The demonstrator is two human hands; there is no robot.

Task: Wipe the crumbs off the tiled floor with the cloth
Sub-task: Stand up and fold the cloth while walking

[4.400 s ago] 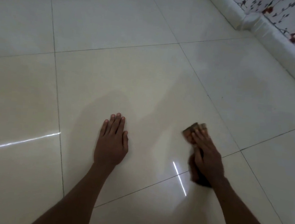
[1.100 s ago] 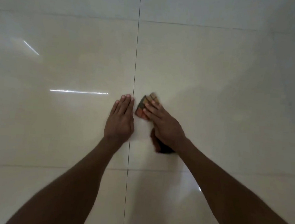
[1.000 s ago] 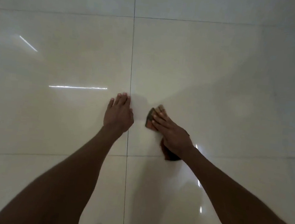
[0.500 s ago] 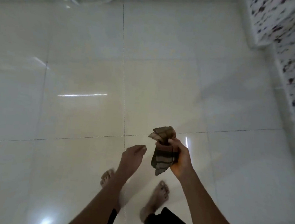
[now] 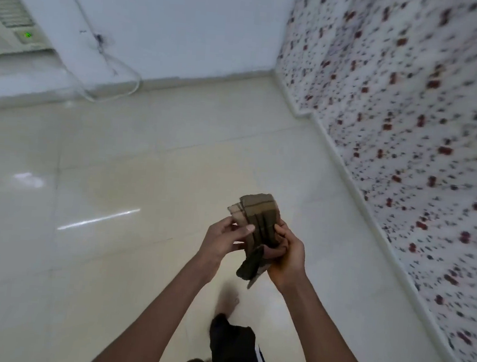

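A folded brown striped cloth [image 5: 259, 211] is held up in the air in front of me, well above the cream tiled floor [image 5: 117, 170]. My right hand [image 5: 287, 250] grips its lower middle, and a dark end hangs down below the palm. My left hand [image 5: 223, 238] pinches the cloth's left edge with thumb and fingers. No crumbs can be made out on the glossy tiles; the picture is blurred.
A bed with a white, red-flowered sheet [image 5: 424, 125] runs along the right side. A white wall [image 5: 188, 17] with a loose cable [image 5: 113, 83] stands ahead. A white appliance with a green light [image 5: 11, 22] sits at the far left. My leg and bare foot [image 5: 229, 301] are below.
I went from crouching with both hands on the floor, wiping, to standing. The cloth came off the tiles in my right hand, and my left hand has now taken hold of it too.
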